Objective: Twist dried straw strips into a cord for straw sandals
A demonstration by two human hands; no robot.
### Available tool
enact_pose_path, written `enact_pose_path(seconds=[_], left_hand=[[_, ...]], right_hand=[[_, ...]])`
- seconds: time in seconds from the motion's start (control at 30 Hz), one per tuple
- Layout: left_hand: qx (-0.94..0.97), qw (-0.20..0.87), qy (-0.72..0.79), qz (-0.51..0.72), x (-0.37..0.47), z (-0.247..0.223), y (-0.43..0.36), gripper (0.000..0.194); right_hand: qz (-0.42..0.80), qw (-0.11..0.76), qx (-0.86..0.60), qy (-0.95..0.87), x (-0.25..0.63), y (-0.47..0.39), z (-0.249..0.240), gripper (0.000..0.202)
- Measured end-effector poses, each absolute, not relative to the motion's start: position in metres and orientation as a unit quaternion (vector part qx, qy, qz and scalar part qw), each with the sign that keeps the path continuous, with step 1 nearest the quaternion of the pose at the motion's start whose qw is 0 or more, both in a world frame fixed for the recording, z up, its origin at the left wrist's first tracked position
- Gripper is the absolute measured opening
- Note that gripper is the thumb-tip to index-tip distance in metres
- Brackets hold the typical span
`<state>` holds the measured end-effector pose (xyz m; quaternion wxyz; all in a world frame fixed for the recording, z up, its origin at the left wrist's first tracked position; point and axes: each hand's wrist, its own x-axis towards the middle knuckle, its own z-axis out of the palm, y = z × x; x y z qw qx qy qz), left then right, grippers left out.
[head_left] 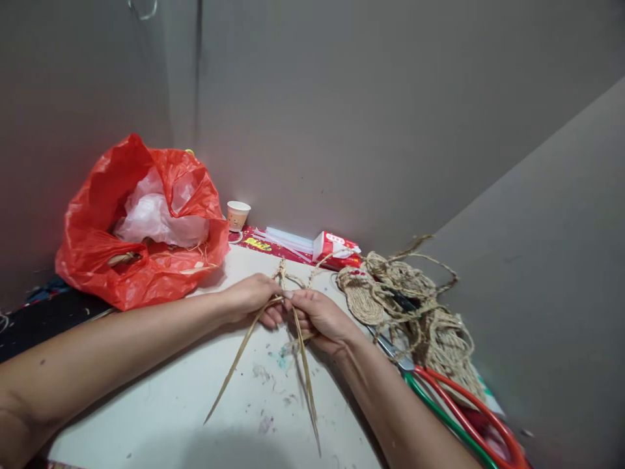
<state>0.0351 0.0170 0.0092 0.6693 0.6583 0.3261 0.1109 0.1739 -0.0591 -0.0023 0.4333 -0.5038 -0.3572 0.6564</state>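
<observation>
My left hand (pixel 256 296) and my right hand (pixel 317 317) meet above the white table, both closed on a thin straw braid (pixel 282 268). Behind my fingers the plaited part runs away toward the back of the table. Two loose straw strands (pixel 237 357) hang toward me, one slanting left and the other falling below my right hand. My thumbs and fingertips pinch where the strands come together; the exact crossing is hidden by the fingers.
A red plastic bag (pixel 92 225) with white plastic inside stands at left. At the back are a paper cup (pixel 238 216), clear strips (pixel 288 241) and a red tissue pack (pixel 336 249). Coiled straw rope (pixel 366 299) and scissors (pixel 454 417) with red and green handles lie right.
</observation>
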Motion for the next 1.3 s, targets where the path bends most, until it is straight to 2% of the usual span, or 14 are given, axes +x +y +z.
enact_pose_path(seconds=[0.1, 0.33, 0.7, 0.97, 1.03, 1.2, 1.3], left_hand=[[0.603, 0.722, 0.329, 0.084, 0.037, 0.000, 0.014, 0.021], [0.647, 0.680, 0.330, 0.102, 0.032, 0.002, 0.021, 0.023], [0.640, 0.685, 0.329, 0.117, 0.030, -0.006, 0.021, 0.018], [0.641, 0.671, 0.351, 0.124, 0.030, -0.005, 0.018, 0.027], [0.643, 0.669, 0.352, 0.124, 0.031, -0.008, 0.018, 0.027], [0.645, 0.661, 0.362, 0.125, 0.034, -0.014, 0.019, 0.022], [0.644, 0.658, 0.372, 0.122, 0.033, -0.010, 0.017, 0.022]], right_hand=[[0.656, 0.412, -0.505, -0.380, 0.176, -0.058, -0.005, 0.035], [0.617, 0.367, -0.536, -0.445, 0.180, -0.060, -0.008, 0.029], [0.520, 0.315, -0.596, -0.525, 0.182, -0.060, -0.004, 0.029], [0.457, 0.276, -0.652, -0.538, 0.204, -0.066, 0.010, 0.030], [0.394, 0.309, -0.685, -0.530, 0.209, -0.063, 0.009, 0.028], [0.123, 0.483, -0.746, -0.442, 0.223, -0.052, 0.001, 0.026], [0.038, 0.548, -0.734, -0.399, 0.228, -0.052, 0.001, 0.026]])
